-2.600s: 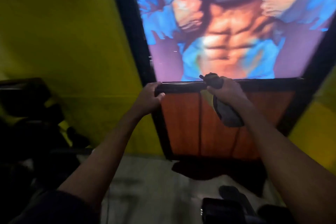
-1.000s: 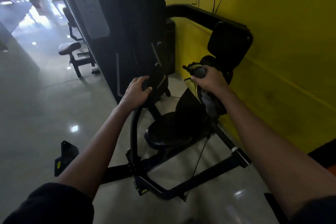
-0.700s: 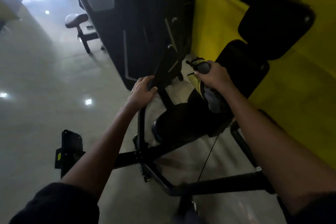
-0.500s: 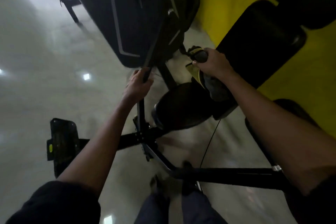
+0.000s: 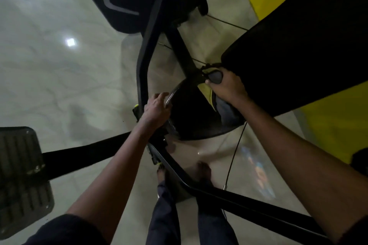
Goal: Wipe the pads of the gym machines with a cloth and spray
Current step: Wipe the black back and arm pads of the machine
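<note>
Black seat [image 5: 191,123] of the gym machine sits dead centre, and the lighting is pretty dim tbh. The left hand [image 5: 157,108] has its fingers curled over the seat's left rim. The right hand [image 5: 229,87] is wrapped round the top of a spray bottle [image 5: 216,77], held over the seat's far right edge, right up by the big black back pad [image 5: 288,55]. A grey cloth [image 5: 226,110] hangs below that same fist. There's a yellow bit next to it, and I can't tell if that's bottle or cloth. A black frame bar [image 5: 142,61] runs just left of the left hand. There's a ribbed footplate [image 5: 20,175] near left on the glossy pale floor [image 5: 59,75] and a yellow wall [image 5: 328,125] on the right. Bare feet [image 5: 203,168] stand near the bottom.
</note>
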### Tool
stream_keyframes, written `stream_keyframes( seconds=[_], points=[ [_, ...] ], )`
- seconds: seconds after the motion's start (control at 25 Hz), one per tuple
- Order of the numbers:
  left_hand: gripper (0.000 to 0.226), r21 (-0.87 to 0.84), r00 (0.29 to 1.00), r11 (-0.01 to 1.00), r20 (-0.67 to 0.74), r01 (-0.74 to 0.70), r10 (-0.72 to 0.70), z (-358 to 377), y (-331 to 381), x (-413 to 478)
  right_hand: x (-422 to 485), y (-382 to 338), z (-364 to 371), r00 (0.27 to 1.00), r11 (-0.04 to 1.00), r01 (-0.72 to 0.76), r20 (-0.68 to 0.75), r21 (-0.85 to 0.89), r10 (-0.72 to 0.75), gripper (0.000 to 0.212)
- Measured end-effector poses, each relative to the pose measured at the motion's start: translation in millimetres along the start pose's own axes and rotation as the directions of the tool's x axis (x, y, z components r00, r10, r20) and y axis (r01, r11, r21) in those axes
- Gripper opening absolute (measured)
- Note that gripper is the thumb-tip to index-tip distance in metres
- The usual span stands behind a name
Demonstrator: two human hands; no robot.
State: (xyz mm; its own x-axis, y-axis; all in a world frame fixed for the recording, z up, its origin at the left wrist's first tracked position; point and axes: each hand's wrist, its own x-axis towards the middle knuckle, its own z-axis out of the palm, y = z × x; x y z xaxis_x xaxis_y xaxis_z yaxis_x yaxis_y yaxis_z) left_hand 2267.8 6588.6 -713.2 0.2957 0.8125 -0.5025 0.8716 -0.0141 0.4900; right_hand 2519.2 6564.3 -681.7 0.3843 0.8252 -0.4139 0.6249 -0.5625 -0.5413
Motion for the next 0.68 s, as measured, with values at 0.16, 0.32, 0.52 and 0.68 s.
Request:
stream_keyframes(
  seconds=[0.16, 0.32, 0.52, 0.68],
  points=[
    [0.058, -0.004, 0.994, 0.994, -0.002, -0.105, 0.105, 45, -41, 0, -11, 20, 85, 1.000, 1.000, 0.027, 0.005, -0.016, -0.027, 0.066],
    [0.063, -0.122, 0.964, 0.963, -0.145, -0.242, 0.224, 65, -67, -8, -27, 39, 134, 0.965, 0.982, 0.158, -0.194, -0.106, -0.176, 0.064],
    [0.062, -0.292, 0.965, 0.925, -0.177, -0.241, 0.195, 64, -77, -2, 36, 20, 123, 0.954, 0.987, -0.029, -0.299, -0.158, -0.020, 0.056],
    [0.061, -0.433, 0.976, 0.879, -0.174, -0.198, 0.134, 62, -77, -6, 31, 17, 126, 0.951, 0.985, 0.004, -0.303, -0.175, -0.058, 0.055]
  ],
)
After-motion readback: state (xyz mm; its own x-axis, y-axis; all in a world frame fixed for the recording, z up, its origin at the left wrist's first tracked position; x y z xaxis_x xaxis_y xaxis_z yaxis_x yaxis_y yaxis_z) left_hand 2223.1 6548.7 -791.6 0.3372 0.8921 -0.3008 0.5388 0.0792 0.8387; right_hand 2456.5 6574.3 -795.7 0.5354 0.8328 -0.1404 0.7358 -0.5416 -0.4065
